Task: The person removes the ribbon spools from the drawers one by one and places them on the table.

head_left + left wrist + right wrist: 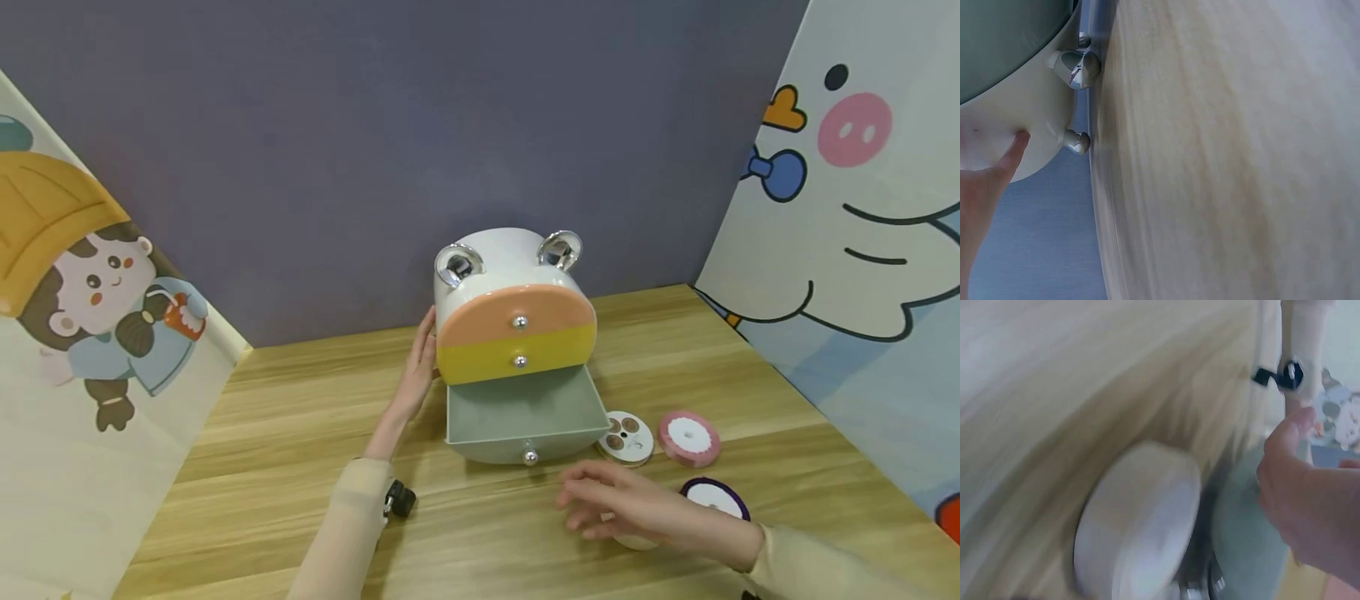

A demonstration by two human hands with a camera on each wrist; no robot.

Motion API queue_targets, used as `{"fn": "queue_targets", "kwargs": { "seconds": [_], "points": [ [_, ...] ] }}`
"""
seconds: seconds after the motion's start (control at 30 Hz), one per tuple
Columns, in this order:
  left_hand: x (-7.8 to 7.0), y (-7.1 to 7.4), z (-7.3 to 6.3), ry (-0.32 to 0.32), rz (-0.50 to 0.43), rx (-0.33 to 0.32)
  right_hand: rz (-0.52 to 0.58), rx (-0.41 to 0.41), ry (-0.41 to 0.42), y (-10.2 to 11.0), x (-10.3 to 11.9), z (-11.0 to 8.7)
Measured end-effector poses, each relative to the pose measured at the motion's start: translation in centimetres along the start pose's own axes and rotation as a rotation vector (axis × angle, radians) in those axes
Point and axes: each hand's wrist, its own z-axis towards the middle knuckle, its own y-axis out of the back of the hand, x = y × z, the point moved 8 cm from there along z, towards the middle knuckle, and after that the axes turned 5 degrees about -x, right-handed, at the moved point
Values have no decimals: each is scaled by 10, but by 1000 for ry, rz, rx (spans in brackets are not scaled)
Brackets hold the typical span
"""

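Note:
A small white drawer cabinet [498, 254] with two chrome ear-like rings stands near the back wall. Its grey-green bottom drawer [528, 408] is pulled out, with nothing in it. My left hand [415, 375] rests along the cabinet's left side with fingers extended; in the left wrist view its thumb touches the white wall [1041, 106]. Blurred, my right hand [637, 507] hovers in front of the drawer's right corner, fingers loosely bent and holding nothing. Partly hidden under it is a cream ribbon roll [637, 542], seen larger as a pale roll [1138, 525] in the right wrist view.
Right of the drawer lie a white-faced spool with brown circles [628, 438], a pink ribbon spool [690, 439] and a purple-edged spool [717, 497] partly behind my right forearm. The orange [480, 319] and yellow [480, 360] drawers are closed. Printed panels flank the wooden table [300, 408].

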Motion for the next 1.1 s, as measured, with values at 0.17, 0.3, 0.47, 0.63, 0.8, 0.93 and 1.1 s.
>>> {"fn": "queue_targets", "kwargs": {
  "seconds": [0.17,0.3,0.47,0.63,0.8,0.93,1.1],
  "points": [
    [-11,-3,-4,16,-12,13,200,-14,-114,-14,-16,21],
    [-11,-4,-4,20,-9,10,249,-22,-168,-18,-21,37],
    [-12,-4,-5,17,-10,10,267,-44,-170,-19,-19,52],
    [-12,-4,-5,14,-12,6,275,-51,-155,-19,-17,58],
    [-12,-5,-4,16,-14,10,283,-38,-142,-18,-15,60],
    [-11,-4,-4,20,-9,7,283,-39,-144,-17,-15,62],
    [-11,-4,-4,19,-10,6,285,-37,-145,-16,-13,63]
  ]
}}
